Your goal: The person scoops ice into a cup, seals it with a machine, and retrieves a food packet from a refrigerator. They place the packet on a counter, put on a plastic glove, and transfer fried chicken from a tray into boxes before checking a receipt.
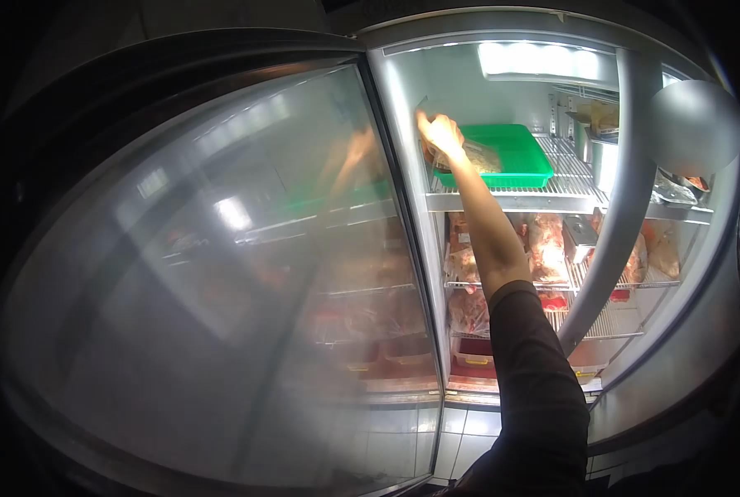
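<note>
My right hand [442, 134] reaches into the upper part of a lit glass-door fridge, its fingers closed. It grips a clear plastic bag [482, 157] with pale brownish contents, near the bag's left end. The bag lies at the left side of a shallow green plastic tray [522, 157], partly hidden by my hand and forearm. That tray rests on the top wire shelf [573, 170]. My left hand is out of view.
The glass door [221, 273] stands swung out to the left. Lower shelves hold bagged raw meat [546, 248] and plastic containers [473, 352]. A curved upright frame [631, 157] divides the opening; metal containers [606, 161] stand behind it.
</note>
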